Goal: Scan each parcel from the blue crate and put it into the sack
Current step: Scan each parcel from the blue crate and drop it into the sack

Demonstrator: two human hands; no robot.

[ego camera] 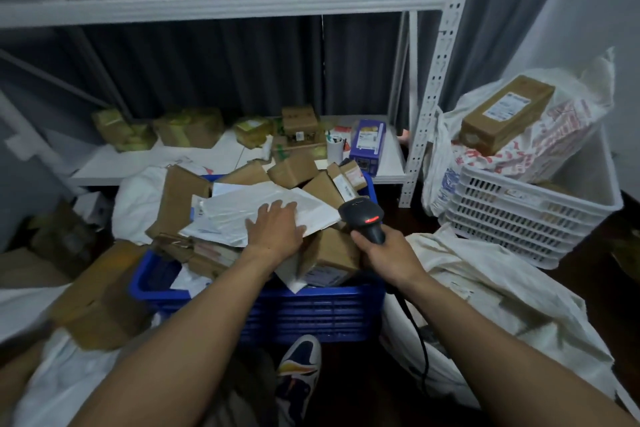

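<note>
We judge most of the work is left: the blue crate [311,308] is heaped with cardboard boxes and slick white mailers. Our left hand [275,227] lies flat, unclenched, on a white mailer [256,208]; our right hand [388,253] grasps the black scanner [363,215]. The cloth sack [485,284] slumps right.

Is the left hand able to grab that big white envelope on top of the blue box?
Probably yes. The left hand already lies flat on the white envelope, which sits on top of the pile in the blue crate with nothing over it. The right hand is busy holding the scanner.
</note>
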